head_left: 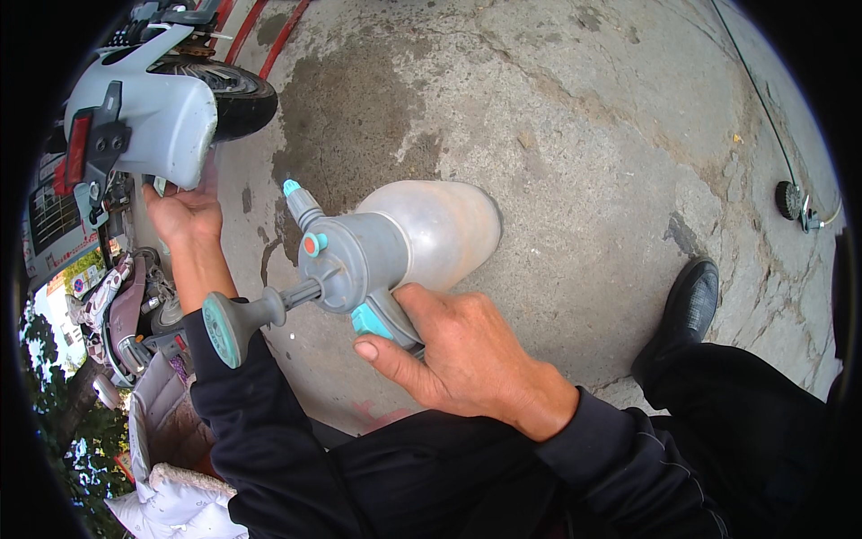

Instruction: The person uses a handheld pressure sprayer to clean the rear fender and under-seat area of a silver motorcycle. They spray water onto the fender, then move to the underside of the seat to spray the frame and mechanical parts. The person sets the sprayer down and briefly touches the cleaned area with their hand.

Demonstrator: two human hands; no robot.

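Note:
My right hand (476, 355) is closed around the grey handle of a pump sprayer (440, 234). The sprayer has a translucent whitish bottle, a grey head, a turquoise trigger and a grey pump knob (229, 328). It is tilted, with its turquoise nozzle tip (291, 188) pointing up and left. My left hand (186, 217) reaches out at the left, palm up, beneath the pale fender (157, 117) of a two-wheeler. Its fingers are partly hidden and smeared, and a small pale thing shows beside them, too unclear to name.
The two-wheeler's black tyre (242, 99) stands behind the fender, near red bars (269, 45). A wet patch (346, 108) darkens the concrete. Another scooter (126, 314) and a padded cover (162, 413) are at the left. A hose fitting (804, 211) lies far right, beyond my black shoe (687, 305).

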